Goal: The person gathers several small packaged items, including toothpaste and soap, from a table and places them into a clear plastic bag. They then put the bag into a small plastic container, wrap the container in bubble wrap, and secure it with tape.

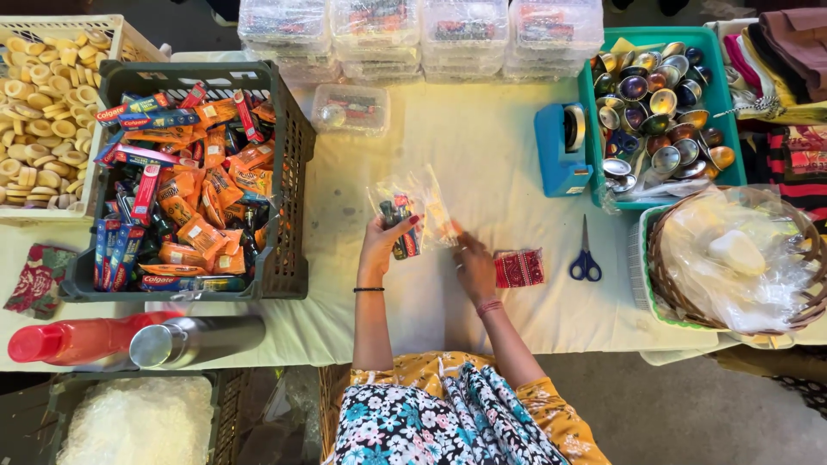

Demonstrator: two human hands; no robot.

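Head view, two readers annotating the figure.

A: The left hand [379, 245] was closed around a clear plastic bag [412, 211] holding small dark packets, thumb and fingers pinching its lower part. The right hand [474, 265] lay just right of it, fingers bent at the bag's right edge; whether it actually gripped the film could not be told.

B: Where did the bag sit, and how did it point?

A: It was lifted just above the white tablecloth [482, 155], near the table's middle, in front of the person. Its long axis ran roughly near to far, the open, crumpled mouth pointing to the far side and a little right.

B: How would it handle?

A: Judged light, soft and crinkly, with slippery film. The stiff packets inside gave the firmest place to hold; the loose mouth would collapse if pinched alone.

B: And the surroundings?

A: A small red patterned pouch [519, 269] lay just right of the right hand, with blue-handled scissors [585, 255] beyond it. Left stood a dark crate [293, 172] of toothpaste boxes and orange sachets, and far left a pale crate of round soaps [39, 112]. Far right, a teal tray [728, 129] held small metal bowls beside a blue tape dispenser [562, 148]; stacked clear boxes [422, 34] lined the far edge.
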